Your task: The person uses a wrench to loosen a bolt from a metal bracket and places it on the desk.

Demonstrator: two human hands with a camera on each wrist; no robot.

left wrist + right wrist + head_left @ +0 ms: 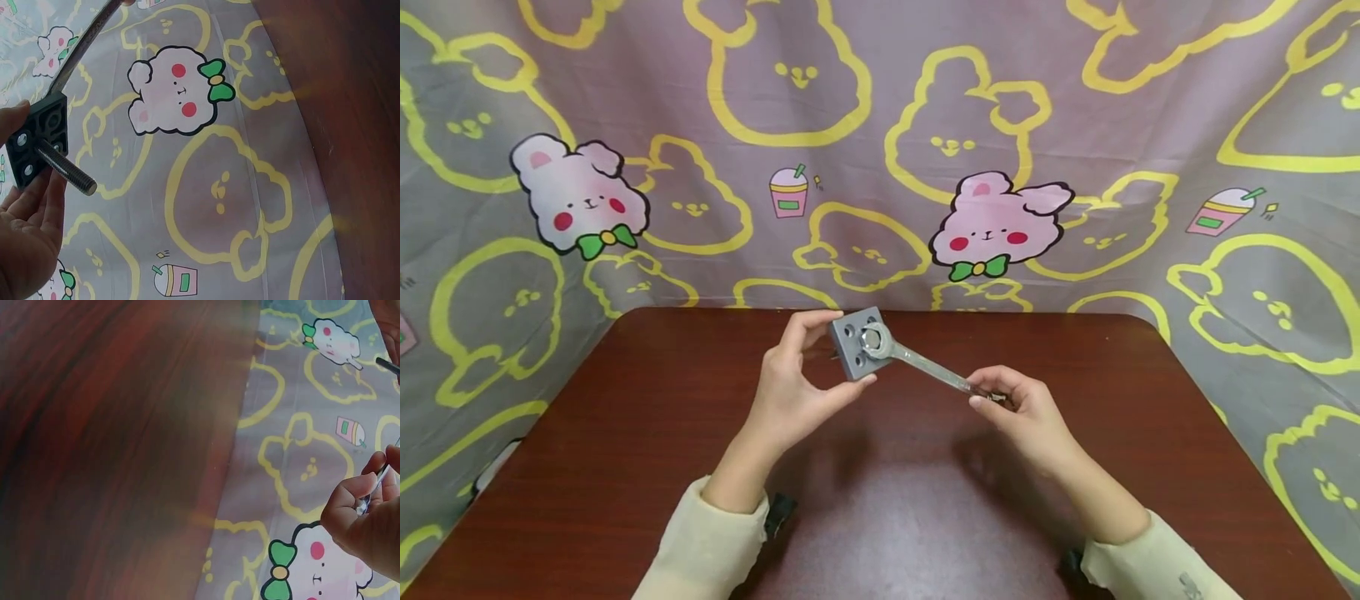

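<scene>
My left hand [786,392] pinches a small grey square plate [852,347] by its edges, thumb below and fingers above. The plate has round holes near its corners and is held tilted above the table. Through its middle runs a bolt; in the left wrist view its long threaded shank [70,169] sticks out of the plate's back. A metal wrench [931,367] has its ring end around the bolt head [872,339]. At the other end of the wrench, my right hand [1036,421] pinches the handle between thumb and fingers. The handle's tip is partly hidden by those fingers.
A dark reddish-brown table [880,517] lies beneath both hands. Behind it and along both sides hangs a grey-pink curtain [850,100] with yellow outlines and cartoon rabbits. Dark straps show by both sleeve cuffs.
</scene>
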